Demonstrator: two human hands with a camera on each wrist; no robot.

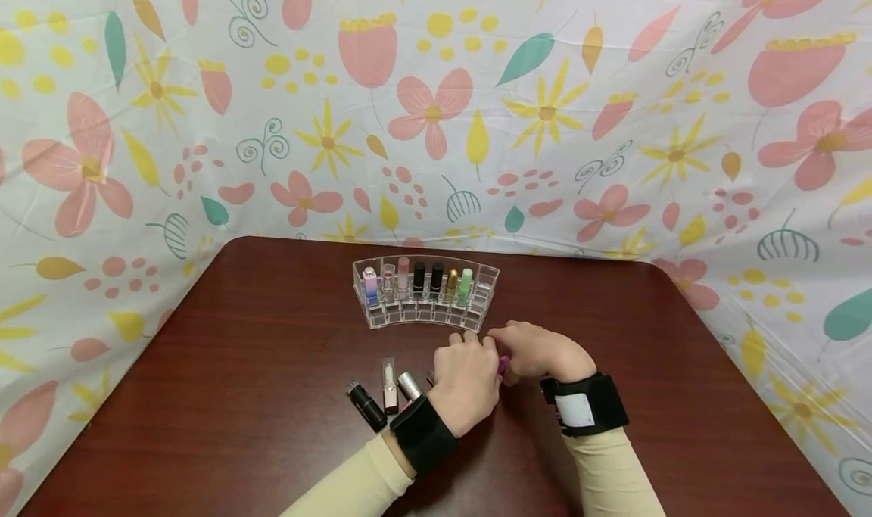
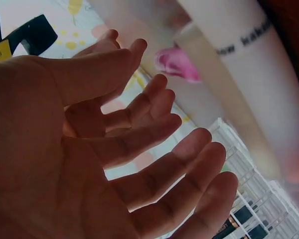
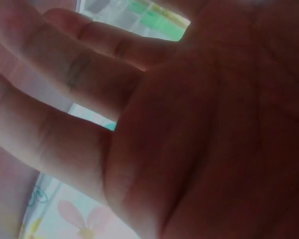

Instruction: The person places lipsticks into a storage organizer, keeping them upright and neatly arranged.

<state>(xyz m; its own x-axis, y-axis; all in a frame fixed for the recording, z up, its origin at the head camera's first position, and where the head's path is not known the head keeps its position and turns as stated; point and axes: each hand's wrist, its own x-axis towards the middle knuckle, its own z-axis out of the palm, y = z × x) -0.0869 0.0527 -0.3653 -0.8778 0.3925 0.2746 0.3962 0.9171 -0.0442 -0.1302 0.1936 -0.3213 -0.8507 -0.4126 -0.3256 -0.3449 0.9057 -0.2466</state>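
My left hand (image 1: 466, 381) hovers low over the table with its fingers loosely bent. In the left wrist view that hand (image 2: 154, 169) has nothing between fingers and thumb. Facing it, my right hand (image 1: 538, 350) reaches in from the right, its fingers (image 3: 55, 144) spread and fairly straight in the right wrist view. Between the two hands lies a small purple item (image 1: 502, 365), mostly hidden; it shows as a blurred pink shape (image 2: 179, 64) near the fingertips. A white tube with dark lettering (image 2: 244, 45) is close to the left wrist camera.
Ahead stands a clear curved lipstick rack (image 1: 425, 323), with several lipsticks upright in its back part. Left of my left hand lie a black lipstick (image 1: 365, 406), a clear-capped lipstick (image 1: 390, 385) and a silver-capped tube (image 1: 409, 386). A flowered cloth (image 1: 436, 123) hangs behind the table.
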